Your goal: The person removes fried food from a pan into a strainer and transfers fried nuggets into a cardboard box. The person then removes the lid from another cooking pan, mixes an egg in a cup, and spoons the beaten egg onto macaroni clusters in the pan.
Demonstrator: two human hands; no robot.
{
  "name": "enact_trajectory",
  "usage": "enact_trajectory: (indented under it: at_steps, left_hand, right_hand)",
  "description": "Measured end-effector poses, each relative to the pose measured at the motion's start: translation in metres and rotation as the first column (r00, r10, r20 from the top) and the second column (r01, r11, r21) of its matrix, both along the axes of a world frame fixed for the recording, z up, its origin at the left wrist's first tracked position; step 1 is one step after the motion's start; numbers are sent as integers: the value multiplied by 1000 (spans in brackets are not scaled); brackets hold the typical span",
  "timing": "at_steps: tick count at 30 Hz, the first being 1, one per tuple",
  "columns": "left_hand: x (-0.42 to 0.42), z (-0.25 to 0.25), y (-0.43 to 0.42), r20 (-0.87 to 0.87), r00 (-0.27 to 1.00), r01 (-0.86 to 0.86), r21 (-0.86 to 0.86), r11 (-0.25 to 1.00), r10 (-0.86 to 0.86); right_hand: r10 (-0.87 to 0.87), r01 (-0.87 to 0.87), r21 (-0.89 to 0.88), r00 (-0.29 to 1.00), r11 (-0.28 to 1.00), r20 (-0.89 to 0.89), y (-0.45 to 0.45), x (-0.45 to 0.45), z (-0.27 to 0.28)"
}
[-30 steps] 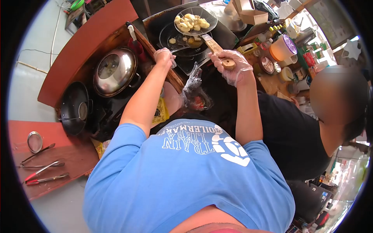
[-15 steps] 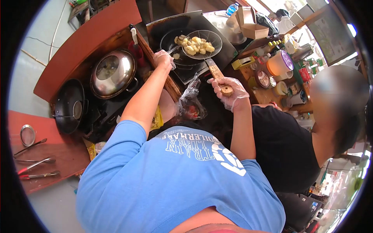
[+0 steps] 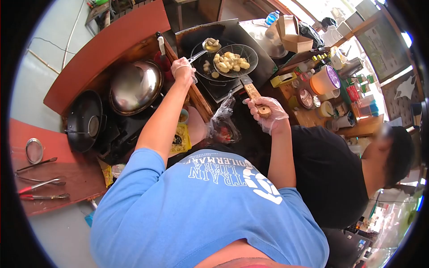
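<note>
My left hand (image 3: 183,70), in a clear plastic glove, is closed round the handle of a metal ladle (image 3: 197,56). Several pale food pieces (image 3: 212,42) lie in the ladle's bowl, above the dark wok (image 3: 197,68). Gloved the same way, my right hand (image 3: 271,115) grips the wooden handle of a wire mesh strainer (image 3: 250,50). The strainer holds a heap of yellowish fried chunks (image 3: 231,62) over the wok's right side. A few more pieces (image 3: 207,67) sit in the wok, just left of the strainer.
A lidded pan (image 3: 145,85) and a black wok (image 3: 85,118) stand to the left. On the right, a person in a black shirt (image 3: 328,174) is close beside me. Jars and tubs (image 3: 325,79) crowd a wooden shelf. Tongs (image 3: 42,196) lie at far left.
The ladle has lifted and moved away from the strainer, so its bowl with food now shows at the wok's far side. The strainer stays over the wok. The person beside me has turned their head.
</note>
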State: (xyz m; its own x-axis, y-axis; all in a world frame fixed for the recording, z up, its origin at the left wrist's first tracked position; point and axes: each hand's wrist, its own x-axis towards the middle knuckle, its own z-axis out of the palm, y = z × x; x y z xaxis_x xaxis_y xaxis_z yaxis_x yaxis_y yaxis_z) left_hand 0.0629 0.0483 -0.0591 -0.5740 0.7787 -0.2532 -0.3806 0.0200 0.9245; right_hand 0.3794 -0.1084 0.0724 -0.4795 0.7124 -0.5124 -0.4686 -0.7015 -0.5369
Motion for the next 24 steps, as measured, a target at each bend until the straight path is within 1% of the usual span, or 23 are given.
enact_trajectory:
  at_steps: [1,3,4,5,7,8,9,10,11,12,13,15,17,19,21,23,24]
  left_hand:
    - [0,6,-4,-2,1000,1,1,1000,-1]
    - [-1,13,-11,-218,976,-20,22,1000,24]
    - [-2,16,-14,-273,962,3,-4,1000,-4]
    - [-1,25,-21,-276,961,9,-6,1000,-10]
    - [3,39,-32,-286,952,116,8,993,-109]
    - [2,39,-31,-384,916,92,-81,992,-116]
    - [3,39,-33,-388,914,99,-83,992,-123]
    - [3,37,-36,-652,754,96,-14,995,-82]
    - [3,40,-42,-852,523,115,55,992,-13]
    - [8,57,-51,-875,484,163,81,983,-8]
    - [7,57,-50,-878,479,168,82,982,-9]
    - [6,59,-48,-912,390,263,246,933,130]
    - [6,60,-46,-914,379,274,261,926,146]
    - [7,59,-44,-922,370,277,226,934,114]
    - [8,59,-44,-929,354,308,225,924,108]
    - [11,59,-43,-906,377,316,320,893,191]
    - [13,59,-44,-895,398,290,331,898,202]
  right_hand:
    - [14,-14,10,1000,1000,15,2,-1,0]
    - [21,-22,20,999,1000,27,7,-2,-4]
    - [38,-39,29,998,999,40,11,-2,-8]
    - [54,-56,38,997,998,54,16,-2,-12]
    - [55,-55,18,998,998,43,21,-2,-18]
    - [53,-53,20,998,998,32,21,-2,-20]
    - [51,-52,22,998,998,21,21,-3,-22]
    - [46,-47,33,999,998,11,21,-3,-24]
    - [41,-41,34,999,999,7,20,-3,-27]
    - [43,-44,43,999,998,23,20,-2,-31]
    - [46,-48,53,998,997,40,20,-2,-35]
    - [48,-50,57,998,997,27,19,-1,-39]
    - [54,-55,66,998,996,15,21,1,-41]
    - [80,-80,74,997,994,7,22,2,-43]
    - [59,-58,60,998,997,-14,23,2,-42]
    - [38,-37,43,999,998,-34,23,2,-43]
    - [42,-40,66,999,997,-21,23,2,-45]
